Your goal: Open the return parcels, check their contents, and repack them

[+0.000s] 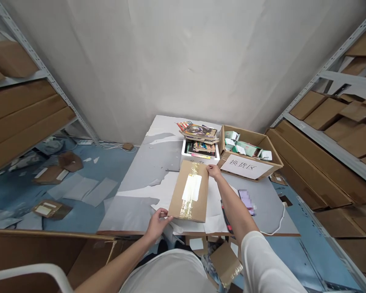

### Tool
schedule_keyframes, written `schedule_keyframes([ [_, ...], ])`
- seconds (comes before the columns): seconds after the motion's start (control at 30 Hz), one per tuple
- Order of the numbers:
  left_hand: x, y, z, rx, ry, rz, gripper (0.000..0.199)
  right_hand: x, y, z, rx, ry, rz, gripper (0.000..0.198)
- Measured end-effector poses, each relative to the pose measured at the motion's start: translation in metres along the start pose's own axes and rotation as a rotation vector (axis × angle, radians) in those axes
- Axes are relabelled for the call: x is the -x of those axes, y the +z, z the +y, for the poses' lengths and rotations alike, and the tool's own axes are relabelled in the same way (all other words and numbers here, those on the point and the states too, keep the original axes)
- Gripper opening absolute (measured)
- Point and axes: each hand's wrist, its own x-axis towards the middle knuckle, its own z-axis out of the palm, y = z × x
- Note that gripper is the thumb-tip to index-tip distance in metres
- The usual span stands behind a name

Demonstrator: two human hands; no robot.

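A flat brown cardboard box (177,191), with clear tape along its length and a white label (192,188) on top, is between my hands above the table. My left hand (159,224) grips its near left corner, thumb on the edge. On the far right edge, my right hand (213,171) is closed around the side near the corner. Just behind the box stands a white bin (183,156) holding a pile of books and magazines (199,131). Under my right forearm lies a red and black tool (226,219), partly hidden.
An open carton (247,167) with a handwritten sign holds several green and white packs. A phone (247,201) and a white cable (281,224) lie on the table (134,175) at right. Shelves of boxes flank both sides. Cartons (51,208) and paper litter the floor.
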Motion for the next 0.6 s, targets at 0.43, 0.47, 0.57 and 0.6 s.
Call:
schedule_keyframes([
  [0.43, -0.017, 0.009, 0.024, -0.559, -0.047, -0.160, 0.033, 0.042, 0.009, 0.027, -0.032, -0.016, 0.048, 0.068],
  [0.47, -0.019, 0.007, 0.026, -0.599, -0.077, -0.168, 0.036, 0.056, 0.009, 0.034, -0.088, -0.025, 0.063, 0.070],
  [0.57, -0.030, -0.004, 0.029, -0.604, -0.150, -0.213, 0.066, 0.120, 0.013, 0.068, -0.346, -0.010, 0.100, 0.076],
  [0.6, -0.036, -0.009, 0.030, -0.574, -0.162, -0.237, 0.079, 0.146, 0.015, 0.082, -0.425, 0.032, 0.103, 0.080],
])
